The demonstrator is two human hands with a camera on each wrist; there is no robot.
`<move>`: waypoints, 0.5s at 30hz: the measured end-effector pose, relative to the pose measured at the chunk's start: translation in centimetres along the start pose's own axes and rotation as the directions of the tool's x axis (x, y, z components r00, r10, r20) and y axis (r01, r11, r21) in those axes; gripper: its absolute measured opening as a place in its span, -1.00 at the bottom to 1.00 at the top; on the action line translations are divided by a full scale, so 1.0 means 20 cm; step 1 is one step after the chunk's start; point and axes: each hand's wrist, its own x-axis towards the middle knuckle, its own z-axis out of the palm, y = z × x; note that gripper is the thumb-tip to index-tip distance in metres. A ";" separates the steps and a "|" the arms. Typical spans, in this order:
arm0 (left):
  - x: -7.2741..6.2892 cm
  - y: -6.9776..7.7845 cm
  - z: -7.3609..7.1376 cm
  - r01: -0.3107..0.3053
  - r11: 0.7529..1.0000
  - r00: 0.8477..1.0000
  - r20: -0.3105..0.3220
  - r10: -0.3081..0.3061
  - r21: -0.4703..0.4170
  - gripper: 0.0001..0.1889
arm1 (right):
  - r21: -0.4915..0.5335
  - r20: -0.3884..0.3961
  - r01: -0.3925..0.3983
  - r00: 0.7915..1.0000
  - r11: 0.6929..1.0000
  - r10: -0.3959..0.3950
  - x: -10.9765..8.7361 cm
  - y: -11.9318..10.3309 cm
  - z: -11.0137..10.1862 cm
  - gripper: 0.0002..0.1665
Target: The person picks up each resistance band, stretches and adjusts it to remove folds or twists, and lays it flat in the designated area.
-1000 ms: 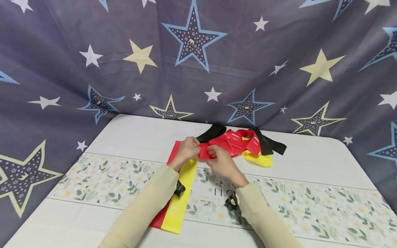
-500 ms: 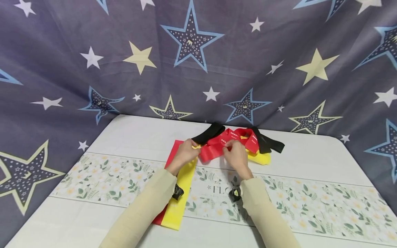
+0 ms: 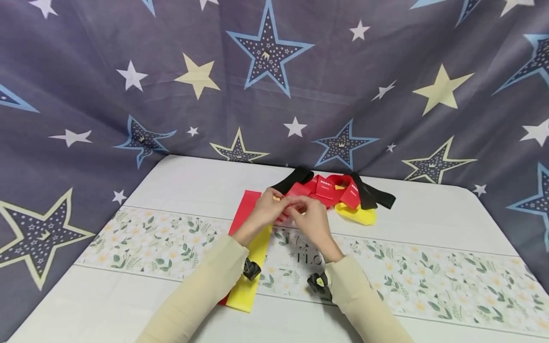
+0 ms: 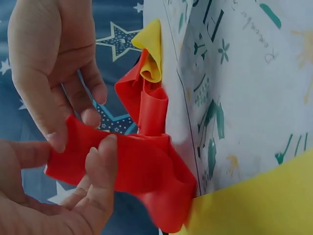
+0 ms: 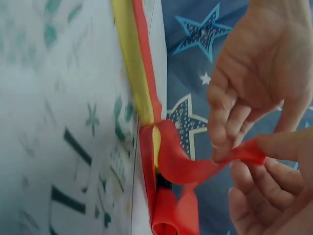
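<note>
Both hands meet above the table at a red resistance band [image 4: 142,166], which sags in a loose loop below the fingers. My left hand [image 3: 269,208] pinches the band between thumb and fingers, plain in the left wrist view. At the band's end, my right hand [image 3: 312,219] pinches it from the other side. Under the left forearm lie a flat red band [image 3: 246,202] and a flat yellow band [image 3: 250,257], side by side. Right behind the hands, more red bands [image 3: 326,188] with white print lie in a crumpled pile.
Black bands [image 3: 379,196] stick out at the pile's right, and another black band [image 3: 298,177] lies at its left. A crumpled yellow band [image 3: 356,214] shows below the pile. The white tablecloth [image 3: 206,178] has a flowered strip, and a star-patterned curtain [image 3: 180,28] hangs behind.
The right hand moved right along the red band, drawing it out from the left hand, then came back to the left. Both hands are now together on the band.
</note>
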 end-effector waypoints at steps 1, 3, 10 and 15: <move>0.00 0.00 0.00 -0.006 1.000 1.000 -0.017 0.006 0.013 -0.68 | 0.028 0.020 0.007 1.000 1.000 -0.008 -0.01 -0.01 0.00 -0.78; 0.00 0.01 -0.01 -0.035 0.997 0.998 -0.058 0.039 0.067 -0.72 | 0.067 0.058 0.019 0.998 0.998 -0.022 -0.02 -0.02 -0.01 -0.78; -0.02 0.05 -0.07 -0.126 0.981 0.989 -0.063 0.137 0.150 -0.72 | 0.114 0.071 -0.003 0.997 0.993 -0.005 0.01 -0.05 -0.06 -0.80; -0.06 0.12 -0.13 -0.194 0.952 0.981 0.041 0.190 0.238 -0.65 | 0.104 0.128 -0.014 0.992 0.994 0.000 0.07 -0.06 -0.11 -0.68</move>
